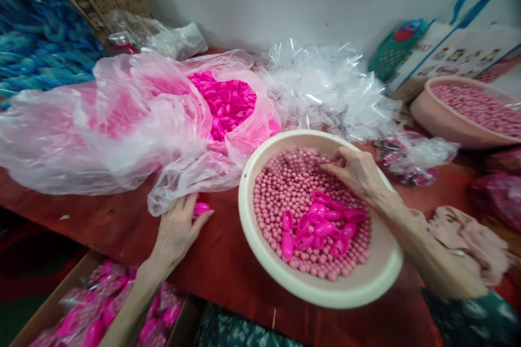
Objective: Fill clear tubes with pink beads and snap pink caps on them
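Observation:
A cream plastic basin [260, 268] holds many round pink beads [271, 200]. On the beads lies a heap of small bright pink plastic toy shoes [323, 227]. My right hand [352, 171] reaches over the basin's far right side, its fingers pinched on what looks like a clear plastic bag [299, 158] lying over the beads. To the left of the basin, my left hand [179, 230] rests on the red table with thumb and fingers apart. A pink toy shoe [201, 209] lies between them, and the fingertips are partly hidden by the bag's edge.
A large translucent sack [163, 114] of pink shoes lies behind my left hand. Clear plastic bags [325, 87] are piled by the wall. A second basin [443, 119] of beads and a crumpled cloth [464, 238] are at right. A carton [52, 303] of filled bags sits below left.

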